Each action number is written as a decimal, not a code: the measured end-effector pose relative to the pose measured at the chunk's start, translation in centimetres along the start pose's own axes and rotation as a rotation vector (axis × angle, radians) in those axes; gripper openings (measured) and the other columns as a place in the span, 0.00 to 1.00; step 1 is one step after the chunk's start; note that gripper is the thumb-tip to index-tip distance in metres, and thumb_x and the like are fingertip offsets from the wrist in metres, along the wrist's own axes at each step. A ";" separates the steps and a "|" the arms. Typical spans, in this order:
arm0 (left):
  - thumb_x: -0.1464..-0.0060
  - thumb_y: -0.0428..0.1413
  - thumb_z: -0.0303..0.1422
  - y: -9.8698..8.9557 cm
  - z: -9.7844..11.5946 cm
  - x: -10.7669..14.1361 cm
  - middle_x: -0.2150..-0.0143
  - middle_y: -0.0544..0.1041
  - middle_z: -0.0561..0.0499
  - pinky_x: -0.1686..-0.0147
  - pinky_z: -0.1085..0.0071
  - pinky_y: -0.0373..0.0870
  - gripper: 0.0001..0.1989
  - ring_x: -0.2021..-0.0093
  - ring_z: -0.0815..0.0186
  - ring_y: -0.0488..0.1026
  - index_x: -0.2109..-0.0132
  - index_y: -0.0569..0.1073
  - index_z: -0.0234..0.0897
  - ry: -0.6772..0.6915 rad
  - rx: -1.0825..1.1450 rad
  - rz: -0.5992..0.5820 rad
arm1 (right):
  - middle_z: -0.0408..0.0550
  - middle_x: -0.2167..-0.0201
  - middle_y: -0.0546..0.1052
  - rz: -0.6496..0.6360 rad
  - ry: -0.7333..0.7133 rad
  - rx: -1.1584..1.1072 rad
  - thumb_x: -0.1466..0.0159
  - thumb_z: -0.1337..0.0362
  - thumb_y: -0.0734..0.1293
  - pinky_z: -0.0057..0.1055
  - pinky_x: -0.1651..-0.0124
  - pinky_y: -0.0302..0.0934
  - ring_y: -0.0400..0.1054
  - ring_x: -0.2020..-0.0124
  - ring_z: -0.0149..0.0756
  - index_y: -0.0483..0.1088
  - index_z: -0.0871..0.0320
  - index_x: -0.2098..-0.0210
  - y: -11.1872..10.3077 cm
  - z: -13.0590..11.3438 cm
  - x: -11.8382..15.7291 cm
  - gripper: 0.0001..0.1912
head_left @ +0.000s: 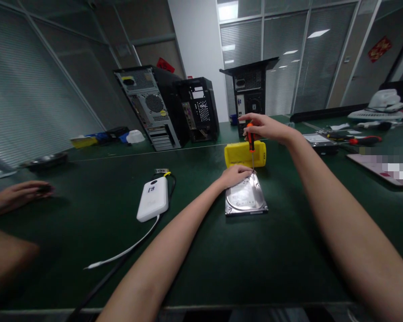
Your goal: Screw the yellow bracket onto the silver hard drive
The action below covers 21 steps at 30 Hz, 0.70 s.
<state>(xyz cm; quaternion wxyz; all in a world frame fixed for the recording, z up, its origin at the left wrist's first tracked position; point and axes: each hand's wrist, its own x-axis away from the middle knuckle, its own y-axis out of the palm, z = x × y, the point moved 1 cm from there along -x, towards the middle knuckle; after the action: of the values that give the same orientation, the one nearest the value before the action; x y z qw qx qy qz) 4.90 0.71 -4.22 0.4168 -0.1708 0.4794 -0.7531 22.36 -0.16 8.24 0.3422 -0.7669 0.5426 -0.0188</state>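
Note:
A silver hard drive (pixel 246 197) lies flat on the green table in front of me. My left hand (pixel 235 175) rests over its far left edge and holds it, the fingertips close to the far right corner. An orange and black screwdriver (pixel 251 139) stands nearly upright, its tip at that corner. With bent fingers, my right hand (pixel 258 126) grips the top of the handle from above. The screw under the tip is too small to make out. Directly behind the drive is a yellow case (pixel 245 154).
A white power bank (pixel 153 199) with a cable lies left. Computer towers (pixel 154 107) stand at the back. Another drive (pixel 319 143), red-handled pliers (pixel 365 140) and a pale flat board (pixel 378 167) lie right. Another person's hand (pixel 23 197) is at far left.

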 end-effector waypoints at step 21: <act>0.43 0.48 0.42 0.1 0.1 0.1 0.50 0.77 0.52 0.53 0.71 0.66 0.19 0.52 0.63 0.72 0.51 0.76 0.42 0.006 0.015 0.006 | 0.52 0.57 0.74 -0.027 0.101 -0.128 0.39 0.73 0.61 0.26 0.65 0.67 0.69 0.63 0.32 0.65 0.58 0.45 0.0 0.1 0.2 0.22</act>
<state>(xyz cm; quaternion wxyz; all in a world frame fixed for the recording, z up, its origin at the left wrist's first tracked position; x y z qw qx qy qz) 4.93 0.55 -4.28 0.4187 -0.1639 0.4755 -0.7562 22.43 -0.29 8.09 0.2644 -0.7925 0.5490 -0.0273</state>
